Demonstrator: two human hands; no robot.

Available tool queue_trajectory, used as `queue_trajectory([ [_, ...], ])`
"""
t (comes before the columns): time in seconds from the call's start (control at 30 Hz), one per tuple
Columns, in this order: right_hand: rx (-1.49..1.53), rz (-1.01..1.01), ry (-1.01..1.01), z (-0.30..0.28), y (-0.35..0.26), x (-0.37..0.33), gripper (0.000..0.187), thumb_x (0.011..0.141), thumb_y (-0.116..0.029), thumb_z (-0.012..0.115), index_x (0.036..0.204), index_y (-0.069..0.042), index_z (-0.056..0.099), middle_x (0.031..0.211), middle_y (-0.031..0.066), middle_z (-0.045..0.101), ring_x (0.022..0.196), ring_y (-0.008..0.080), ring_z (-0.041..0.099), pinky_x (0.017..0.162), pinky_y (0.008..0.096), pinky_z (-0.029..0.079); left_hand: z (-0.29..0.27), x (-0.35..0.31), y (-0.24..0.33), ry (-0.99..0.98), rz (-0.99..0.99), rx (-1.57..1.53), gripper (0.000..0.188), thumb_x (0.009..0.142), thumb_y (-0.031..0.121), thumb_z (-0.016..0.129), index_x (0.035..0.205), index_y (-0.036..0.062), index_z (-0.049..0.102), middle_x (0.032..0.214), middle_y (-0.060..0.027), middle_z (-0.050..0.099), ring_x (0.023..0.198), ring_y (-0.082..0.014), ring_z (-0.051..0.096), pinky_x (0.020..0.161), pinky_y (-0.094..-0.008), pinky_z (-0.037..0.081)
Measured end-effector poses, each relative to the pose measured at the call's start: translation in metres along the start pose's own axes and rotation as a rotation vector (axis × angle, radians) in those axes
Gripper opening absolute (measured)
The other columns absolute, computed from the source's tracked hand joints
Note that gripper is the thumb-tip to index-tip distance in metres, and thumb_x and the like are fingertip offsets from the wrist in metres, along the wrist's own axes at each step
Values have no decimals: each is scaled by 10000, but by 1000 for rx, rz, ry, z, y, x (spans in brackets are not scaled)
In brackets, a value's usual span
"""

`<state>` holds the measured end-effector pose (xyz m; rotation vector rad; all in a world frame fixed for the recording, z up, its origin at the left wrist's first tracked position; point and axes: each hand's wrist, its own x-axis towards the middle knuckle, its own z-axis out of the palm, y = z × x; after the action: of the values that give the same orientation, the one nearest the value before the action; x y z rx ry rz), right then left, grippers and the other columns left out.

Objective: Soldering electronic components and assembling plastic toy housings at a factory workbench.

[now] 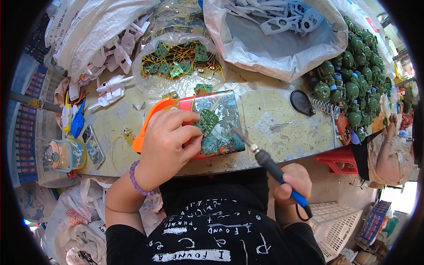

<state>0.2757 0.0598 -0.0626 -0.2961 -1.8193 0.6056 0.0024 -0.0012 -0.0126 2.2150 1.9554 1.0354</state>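
The left hand (165, 143) is closed in a pinch, fingers curled together on a small green circuit board (206, 121), which it holds down against the patterned top of a flat red-edged tin (221, 128) lying near the front edge of the worktable (274, 119). The right hand (293, 181) is clamped in a fist around the blue-and-black handle of a soldering iron (271, 165); the hand sits below the table edge, close to the person's torso, and the iron slopes up and to the left, its metal tip ending over the tin just right of the circuit board. Whether the tip touches the tin cannot be determined. A purple bead bracelet (137, 179) circles the left wrist. An orange plastic part (148, 123) lies just left of the tin, partly under the left hand. Behind the tin, a clear plastic bag (176, 62) holds more green boards with yellow wires. Farther left lie white plastic parts (112, 86), a blue tool (78, 121), a phone (92, 145) and a small round container (62, 154). To the right of the tin sit a black oval part (302, 102) and a metal spring (326, 107); beyond them is a heap of dark green plastic housings (357, 75). A large white sack (282, 35) at the rear contains pale grey plastic pieces. Another person's arm (391, 152) shows at the right rim.
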Motion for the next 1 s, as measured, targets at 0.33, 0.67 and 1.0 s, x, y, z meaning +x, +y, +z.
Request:
queue_trajectory([
  [0.33, -333, 263, 942, -146, 37, 58, 278, 950, -215, 555, 772, -7, 603, 597, -7, 464, 488, 50, 385, 445, 181, 263, -1, 1, 5, -7, -28, 19, 92, 669, 58, 701, 744, 82, 653, 955, -61, 666, 898, -272, 612, 912, -434, 420],
  [0.67, -527, 632, 633, -189, 92, 70, 267, 906, -280, 643, 804, -34, 663, 583, -41, 490, 495, 26, 386, 447, 205, 268, -2, -5, 3, 2, -18, 51, 83, 683, 76, 704, 748, 84, 652, 961, -38, 661, 897, -239, 615, 925, -437, 404],
  [1.0, -211, 593, 793, -80, 103, 24, 183, 883, -110, 672, 985, -37, 539, 664, -24, 526, 469, 38, 392, 430, 196, 287, -3, 4, 7, 34, 40, 81, 169, 695, 183, 740, 747, 83, 614, 894, -40, 651, 862, -230, 605, 948, -455, 385],
])
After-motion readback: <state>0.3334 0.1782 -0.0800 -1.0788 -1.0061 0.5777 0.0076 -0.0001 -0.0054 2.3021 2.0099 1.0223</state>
